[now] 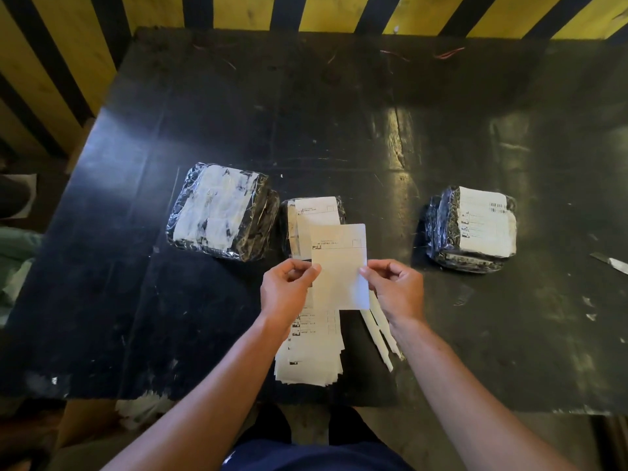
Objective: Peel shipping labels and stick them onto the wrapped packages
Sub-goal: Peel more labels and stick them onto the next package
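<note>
A white shipping label [339, 266] is held upright over the table, pinched at its left edge by my left hand [289, 288] and at its right edge by my right hand [396, 288]. Behind it lies a small black wrapped package [314, 215] with a label on top. A larger wrapped package [222, 212] with torn white patches lies to the left. A third wrapped package [472, 227], labelled with a barcode, sits to the right. A stack of labels [311, 351] rests below my hands.
Peeled white backing strips [380, 338] lie right of the stack. A blade-like metal tool [611, 263] lies at the right edge of the black table [238, 113]. A yellow-and-black striped wall [326, 11] stands behind. Paper scraps [142, 407] lie at the near edge.
</note>
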